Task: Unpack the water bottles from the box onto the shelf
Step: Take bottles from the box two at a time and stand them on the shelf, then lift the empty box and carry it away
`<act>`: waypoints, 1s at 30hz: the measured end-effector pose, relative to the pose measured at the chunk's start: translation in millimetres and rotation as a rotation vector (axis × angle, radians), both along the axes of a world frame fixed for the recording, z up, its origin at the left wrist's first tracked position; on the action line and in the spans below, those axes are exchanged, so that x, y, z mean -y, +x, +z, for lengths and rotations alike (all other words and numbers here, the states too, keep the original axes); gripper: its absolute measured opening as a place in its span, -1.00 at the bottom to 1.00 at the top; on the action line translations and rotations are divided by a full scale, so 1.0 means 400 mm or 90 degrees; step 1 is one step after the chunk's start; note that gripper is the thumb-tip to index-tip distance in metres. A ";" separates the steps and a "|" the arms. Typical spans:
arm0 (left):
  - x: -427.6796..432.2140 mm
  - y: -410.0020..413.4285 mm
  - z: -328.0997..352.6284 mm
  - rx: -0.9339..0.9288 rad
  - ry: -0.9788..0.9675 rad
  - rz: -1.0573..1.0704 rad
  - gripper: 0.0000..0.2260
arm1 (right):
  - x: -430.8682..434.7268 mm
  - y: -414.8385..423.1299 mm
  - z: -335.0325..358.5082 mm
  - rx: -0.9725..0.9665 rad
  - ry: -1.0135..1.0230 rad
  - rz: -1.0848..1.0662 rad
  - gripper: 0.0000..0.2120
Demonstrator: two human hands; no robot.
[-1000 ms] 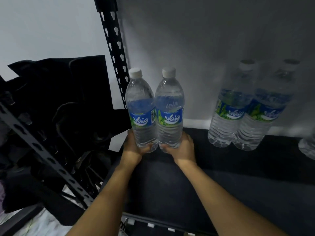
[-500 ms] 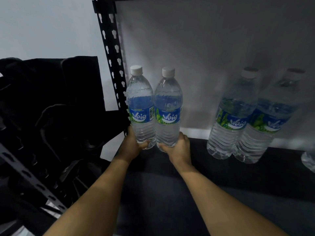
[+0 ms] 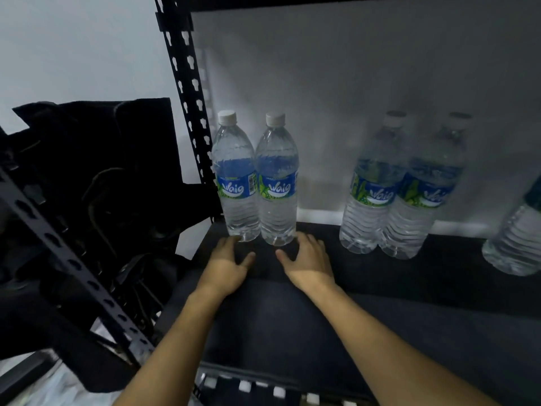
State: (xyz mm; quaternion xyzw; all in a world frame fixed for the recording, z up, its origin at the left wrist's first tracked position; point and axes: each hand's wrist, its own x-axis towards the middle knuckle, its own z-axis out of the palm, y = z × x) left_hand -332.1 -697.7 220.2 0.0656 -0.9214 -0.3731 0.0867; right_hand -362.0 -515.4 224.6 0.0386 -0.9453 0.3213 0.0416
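Two clear water bottles with blue labels and white caps stand upright side by side at the back left of the dark shelf [image 3: 292, 312]: the left bottle [image 3: 236, 183] and the right bottle [image 3: 277, 186]. My left hand [image 3: 227, 263] lies just in front of the left bottle's base, fingers apart, holding nothing. My right hand [image 3: 307, 259] rests in front of the right bottle's base, also empty with spread fingers. The box is not in view.
Two more bottles [image 3: 371, 189] [image 3: 421, 194] stand together further right against the wall, and another bottle [image 3: 518, 238] shows at the right edge. A black perforated upright [image 3: 187, 92] borders the shelf on the left. Dark fabric [image 3: 96, 177] hangs beyond it.
Both hands have let go of the two bottles, which now stand on the shelf. The hands have drawn back slightly toward me.
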 end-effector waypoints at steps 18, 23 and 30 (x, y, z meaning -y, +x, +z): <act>-0.252 0.464 -0.007 0.039 -0.096 -0.153 -0.52 | -0.286 0.587 0.003 0.023 0.069 -0.029 -0.53; -0.326 0.538 -0.043 0.081 -0.053 -0.175 -0.55 | -0.369 0.682 -0.034 0.063 0.017 -0.084 -0.57; -0.446 0.664 -0.171 0.187 0.015 -0.116 -0.57 | -0.511 0.790 -0.144 0.143 -0.007 -0.110 -0.58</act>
